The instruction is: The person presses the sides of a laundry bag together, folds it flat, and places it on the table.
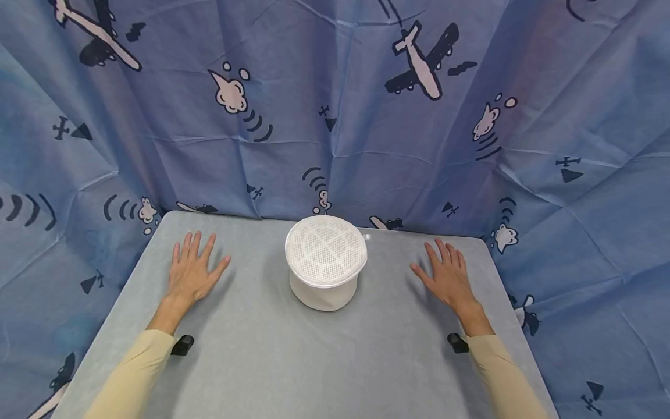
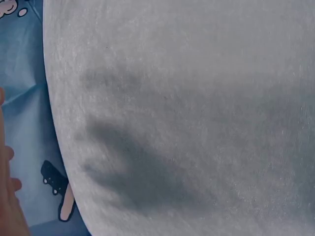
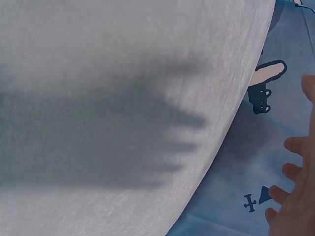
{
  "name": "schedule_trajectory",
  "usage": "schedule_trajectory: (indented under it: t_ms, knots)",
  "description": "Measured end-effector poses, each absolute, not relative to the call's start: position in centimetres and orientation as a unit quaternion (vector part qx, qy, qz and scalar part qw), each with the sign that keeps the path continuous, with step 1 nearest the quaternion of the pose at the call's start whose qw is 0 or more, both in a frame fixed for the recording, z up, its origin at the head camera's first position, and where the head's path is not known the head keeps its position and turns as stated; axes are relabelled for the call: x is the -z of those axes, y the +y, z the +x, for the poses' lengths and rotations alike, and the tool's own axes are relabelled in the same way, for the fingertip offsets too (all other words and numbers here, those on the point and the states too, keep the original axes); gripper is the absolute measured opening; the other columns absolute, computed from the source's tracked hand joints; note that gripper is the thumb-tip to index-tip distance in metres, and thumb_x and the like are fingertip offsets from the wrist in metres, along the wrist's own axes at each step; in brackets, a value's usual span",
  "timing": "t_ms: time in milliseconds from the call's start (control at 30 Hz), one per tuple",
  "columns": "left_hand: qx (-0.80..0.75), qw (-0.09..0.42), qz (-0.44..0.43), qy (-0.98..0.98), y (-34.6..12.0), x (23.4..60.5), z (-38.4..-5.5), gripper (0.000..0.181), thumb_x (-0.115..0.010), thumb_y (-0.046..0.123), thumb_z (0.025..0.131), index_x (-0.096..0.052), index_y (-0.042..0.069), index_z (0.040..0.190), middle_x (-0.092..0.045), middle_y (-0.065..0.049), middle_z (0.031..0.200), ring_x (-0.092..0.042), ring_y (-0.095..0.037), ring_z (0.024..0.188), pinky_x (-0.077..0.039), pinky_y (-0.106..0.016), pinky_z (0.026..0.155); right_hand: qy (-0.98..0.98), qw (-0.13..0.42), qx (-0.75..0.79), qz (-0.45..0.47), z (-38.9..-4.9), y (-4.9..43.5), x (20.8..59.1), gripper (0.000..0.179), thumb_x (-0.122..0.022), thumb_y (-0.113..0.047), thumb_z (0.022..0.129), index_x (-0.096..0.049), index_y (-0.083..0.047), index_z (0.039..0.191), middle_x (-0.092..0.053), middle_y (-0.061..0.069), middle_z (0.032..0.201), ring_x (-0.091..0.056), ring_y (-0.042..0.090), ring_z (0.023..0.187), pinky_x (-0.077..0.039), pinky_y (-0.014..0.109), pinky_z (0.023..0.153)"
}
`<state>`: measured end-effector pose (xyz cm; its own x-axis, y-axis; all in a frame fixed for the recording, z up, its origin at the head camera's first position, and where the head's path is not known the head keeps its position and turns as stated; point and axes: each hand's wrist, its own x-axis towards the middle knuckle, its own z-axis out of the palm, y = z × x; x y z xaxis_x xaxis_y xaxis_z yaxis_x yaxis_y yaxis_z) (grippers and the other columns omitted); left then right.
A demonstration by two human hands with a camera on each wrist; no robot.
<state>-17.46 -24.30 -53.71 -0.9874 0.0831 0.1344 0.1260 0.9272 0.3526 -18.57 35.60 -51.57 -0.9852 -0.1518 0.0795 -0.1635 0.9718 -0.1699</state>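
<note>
A white round mesh laundry bag stands upright at the far middle of the table, its netted top crossed by seams and a small tab at its right side. To its left, my left hand hovers over the grey table with fingers spread and nothing in it. On the other side, my right hand is held out with spread fingers, also holding nothing. Both hands are apart from the bag. Only part of the left hand shows in its wrist view; fingers of the right hand show at that view's edge.
The grey table has a far edge just behind the bag. A blue curtain printed with airplanes hangs around the back and both sides. Dark wrist devices sit below each hand, and the hands cast soft shadows on the tabletop.
</note>
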Motion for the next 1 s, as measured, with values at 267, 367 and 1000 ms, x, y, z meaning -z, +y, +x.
schedule_trajectory:
  t_ms: [267,367,1000]
  knots:
    - [0.193,0.136,-0.060,-0.970,-23.3,53.4,-17.4,0.065,-0.056,0.041,0.103,-0.045,-0.005,0.148,-0.040,-0.037,0.145,-0.034,-0.056,0.135,-0.024,-0.067,0.112,-0.975,0.138,-0.142,0.100,-18.5,34.5,51.6,0.055,-0.064,-0.030,0.102,-0.053,0.008,0.140,-0.049,0.033,0.141,-0.043,0.052,0.131,-0.028,0.068,0.110]
    - [0.207,0.155,-0.055,-0.964,-22.8,53.1,-17.3,0.060,-0.057,0.037,0.103,-0.050,-0.007,0.144,-0.048,-0.037,0.138,-0.043,-0.055,0.127,-0.033,-0.067,0.106,-0.966,0.168,-0.166,0.105,-18.5,34.0,51.5,0.047,-0.067,-0.022,0.100,-0.058,0.009,0.133,-0.056,0.032,0.132,-0.051,0.051,0.123,-0.036,0.068,0.104]
    - [0.286,0.158,-0.036,-0.944,-19.1,51.7,-17.2,0.055,-0.053,0.039,0.107,-0.056,-0.005,0.141,-0.057,-0.030,0.129,-0.054,-0.049,0.116,-0.042,-0.062,0.099,-0.936,0.178,-0.288,0.097,-18.2,31.3,50.4,0.034,-0.067,-0.012,0.100,-0.064,0.007,0.127,-0.064,0.026,0.124,-0.060,0.043,0.111,-0.047,0.060,0.095]
